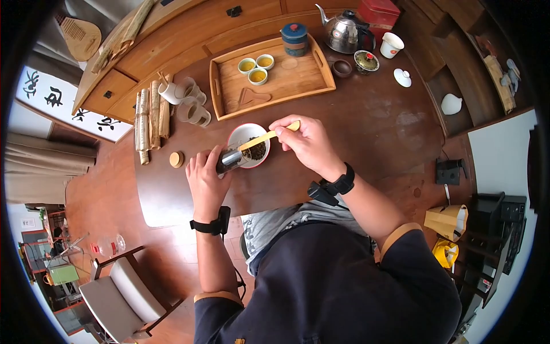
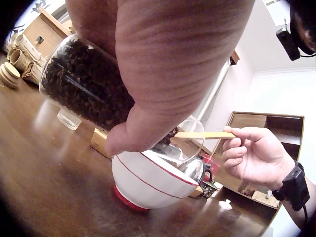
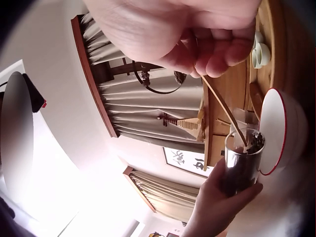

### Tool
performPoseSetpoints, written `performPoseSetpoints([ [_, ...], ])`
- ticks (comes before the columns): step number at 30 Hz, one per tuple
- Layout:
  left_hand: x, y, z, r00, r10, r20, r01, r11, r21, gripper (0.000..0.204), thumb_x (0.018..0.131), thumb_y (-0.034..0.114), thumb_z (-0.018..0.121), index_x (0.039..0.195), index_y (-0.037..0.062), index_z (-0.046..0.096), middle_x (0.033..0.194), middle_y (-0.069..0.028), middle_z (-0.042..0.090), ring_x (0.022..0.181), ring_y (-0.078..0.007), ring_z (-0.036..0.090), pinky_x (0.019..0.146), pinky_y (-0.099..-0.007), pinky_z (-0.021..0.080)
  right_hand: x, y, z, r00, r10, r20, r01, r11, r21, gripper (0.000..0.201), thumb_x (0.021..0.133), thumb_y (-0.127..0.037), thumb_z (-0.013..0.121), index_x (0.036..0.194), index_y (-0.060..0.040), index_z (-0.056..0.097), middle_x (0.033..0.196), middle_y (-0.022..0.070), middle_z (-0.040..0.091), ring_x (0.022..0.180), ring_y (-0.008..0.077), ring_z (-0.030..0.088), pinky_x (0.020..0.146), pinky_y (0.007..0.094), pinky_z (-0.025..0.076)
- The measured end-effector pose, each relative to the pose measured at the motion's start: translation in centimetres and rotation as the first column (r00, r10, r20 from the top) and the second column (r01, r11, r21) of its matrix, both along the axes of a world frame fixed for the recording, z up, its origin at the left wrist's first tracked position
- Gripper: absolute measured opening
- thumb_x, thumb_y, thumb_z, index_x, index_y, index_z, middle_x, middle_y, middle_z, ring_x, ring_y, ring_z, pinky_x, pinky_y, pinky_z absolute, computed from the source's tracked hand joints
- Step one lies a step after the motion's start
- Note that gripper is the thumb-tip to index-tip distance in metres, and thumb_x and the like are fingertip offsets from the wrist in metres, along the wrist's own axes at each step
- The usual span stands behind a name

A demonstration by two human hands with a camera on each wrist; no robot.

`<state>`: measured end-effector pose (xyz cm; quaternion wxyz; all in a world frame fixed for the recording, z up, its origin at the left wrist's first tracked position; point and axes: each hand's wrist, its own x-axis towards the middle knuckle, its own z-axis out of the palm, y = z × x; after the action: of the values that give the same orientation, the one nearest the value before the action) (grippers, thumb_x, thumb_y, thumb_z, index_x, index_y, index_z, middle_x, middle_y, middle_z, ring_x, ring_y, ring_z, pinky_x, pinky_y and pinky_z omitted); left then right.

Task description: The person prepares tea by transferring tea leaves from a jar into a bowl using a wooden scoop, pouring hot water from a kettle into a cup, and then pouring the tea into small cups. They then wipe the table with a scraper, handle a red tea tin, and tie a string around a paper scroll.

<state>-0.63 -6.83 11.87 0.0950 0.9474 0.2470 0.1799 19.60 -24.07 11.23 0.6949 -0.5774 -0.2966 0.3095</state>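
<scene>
My left hand (image 1: 205, 175) grips a clear glass jar (image 2: 81, 84) packed with dark tea leaves, its mouth tilted towards a white bowl with a red rim (image 2: 148, 180). Between the thumb and fingers of my right hand (image 1: 309, 143) is a yellow bamboo tea scoop (image 1: 266, 136). The scoop's far end reaches into the jar's mouth among the leaves, as the right wrist view shows. Dark tea leaves (image 1: 259, 151) lie in the bowl, under the jar's mouth. A round wooden lid (image 1: 176, 159) lies on the table left of my left hand.
Beyond the bowl, a wooden tray (image 1: 229, 89) bears three tea-filled cups (image 1: 258, 76) and a blue canister (image 1: 294, 41). A steel kettle (image 1: 345, 33), small brown cup (image 1: 342, 69) and lidded bowl (image 1: 365, 62) stand right. Glass cups (image 1: 193, 112) and bamboo scrolls (image 1: 153, 117) are left.
</scene>
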Motion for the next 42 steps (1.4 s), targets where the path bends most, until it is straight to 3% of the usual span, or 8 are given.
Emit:
performPoseSetpoints([
  [7, 0.2, -0.1, 0.1, 1.000, -0.018, 0.002, 0.018, 1.000, -0.003, 0.063, 0.071, 0.005, 0.079, 0.132, 0.0139, 0.067, 0.115, -0.0096, 0.067, 0.110, -0.0340, 0.061, 0.101, -0.0466, 0.045, -1.8, 1.4, -0.7, 0.998, 0.022, 0.063, -0.021, 1.000, -0.013, 0.017, 0.103, -0.010, 0.066, 0.110, 0.0028, 0.074, 0.084, 0.0052, 0.074, 0.069, 0.0078, 0.066, 0.062, 0.0248, 0.053],
  [14, 0.0, -0.1, 0.2, 1.000, -0.009, -0.010, 0.009, 1.000, -0.007, 0.064, 0.070, 0.004, 0.079, 0.132, 0.0142, 0.067, 0.115, -0.0099, 0.067, 0.111, -0.0342, 0.061, 0.102, -0.0468, 0.045, -0.8, -0.2, -0.1, 0.993, -0.008, 0.122, 0.022, 0.993, -0.112, 0.017, 0.104, -0.008, 0.064, 0.113, 0.0019, 0.075, 0.088, 0.0034, 0.073, 0.072, 0.0061, 0.063, 0.064, 0.0234, 0.052],
  [18, 0.1, -0.1, 0.1, 1.000, -0.015, 0.016, 0.014, 1.000, 0.021, 0.065, 0.069, 0.007, 0.081, 0.131, 0.0203, 0.068, 0.110, -0.0061, 0.065, 0.106, -0.0301, 0.060, 0.097, -0.0448, 0.045, -0.4, -0.4, -0.1, 0.999, 0.014, 0.043, -0.012, 0.999, -0.032, 0.017, 0.104, -0.008, 0.064, 0.112, 0.0019, 0.075, 0.089, 0.0029, 0.073, 0.072, 0.0062, 0.063, 0.065, 0.0233, 0.052],
  [23, 0.3, -0.1, 0.1, 1.000, -0.016, 0.004, 0.016, 1.000, 0.014, 0.063, 0.070, 0.006, 0.080, 0.131, 0.0164, 0.067, 0.112, -0.0085, 0.066, 0.109, -0.0324, 0.060, 0.100, -0.0461, 0.045, -1.2, 0.5, -0.2, 0.991, 0.118, -0.057, -0.121, 0.992, -0.042, 0.018, 0.104, -0.009, 0.063, 0.112, 0.0027, 0.074, 0.089, 0.0031, 0.073, 0.072, 0.0064, 0.063, 0.065, 0.0237, 0.052],
  [30, 0.1, -0.1, 0.3, 1.000, -0.024, -0.007, 0.024, 0.999, 0.039, 0.062, 0.071, 0.004, 0.078, 0.131, 0.0148, 0.067, 0.112, -0.0093, 0.066, 0.108, -0.0340, 0.060, 0.100, -0.0468, 0.045, -0.4, -0.4, 0.0, 0.997, 0.033, 0.067, -0.022, 0.989, -0.149, 0.018, 0.104, -0.010, 0.063, 0.112, 0.0027, 0.074, 0.087, 0.0033, 0.073, 0.072, 0.0064, 0.063, 0.065, 0.0237, 0.052],
  [39, 0.2, -0.2, 0.2, 1.000, -0.024, 0.006, 0.024, 0.999, 0.035, 0.062, 0.071, 0.004, 0.076, 0.131, 0.0150, 0.067, 0.113, -0.0094, 0.066, 0.108, -0.0337, 0.061, 0.101, -0.0465, 0.045, -1.0, 0.8, -0.8, 0.989, 0.078, -0.122, -0.076, 0.997, 0.021, 0.018, 0.105, -0.009, 0.063, 0.115, 0.0028, 0.073, 0.087, 0.0024, 0.071, 0.076, 0.0074, 0.065, 0.070, 0.0240, 0.054],
  [40, 0.2, -0.2, 0.2, 1.000, -0.025, 0.002, 0.025, 0.999, 0.037, 0.062, 0.071, 0.006, 0.079, 0.131, 0.0161, 0.067, 0.112, -0.0086, 0.066, 0.108, -0.0326, 0.061, 0.100, -0.0462, 0.045, -1.4, 1.2, -1.0, 0.996, 0.055, -0.071, -0.054, 0.998, 0.023, 0.019, 0.104, -0.011, 0.066, 0.112, 0.0047, 0.073, 0.085, 0.0041, 0.072, 0.071, 0.0075, 0.067, 0.064, 0.0243, 0.054],
  [42, 0.2, -0.2, 0.4, 1.000, -0.023, -0.004, 0.023, 0.999, 0.043, 0.063, 0.070, 0.010, 0.084, 0.131, 0.0184, 0.068, 0.110, -0.0068, 0.066, 0.108, -0.0302, 0.061, 0.098, -0.0455, 0.044, -1.9, 1.0, -0.8, 0.998, 0.053, -0.036, -0.053, 0.999, -0.003, 0.019, 0.104, -0.011, 0.066, 0.111, 0.0048, 0.073, 0.085, 0.0043, 0.072, 0.071, 0.0077, 0.067, 0.064, 0.0245, 0.054],
])
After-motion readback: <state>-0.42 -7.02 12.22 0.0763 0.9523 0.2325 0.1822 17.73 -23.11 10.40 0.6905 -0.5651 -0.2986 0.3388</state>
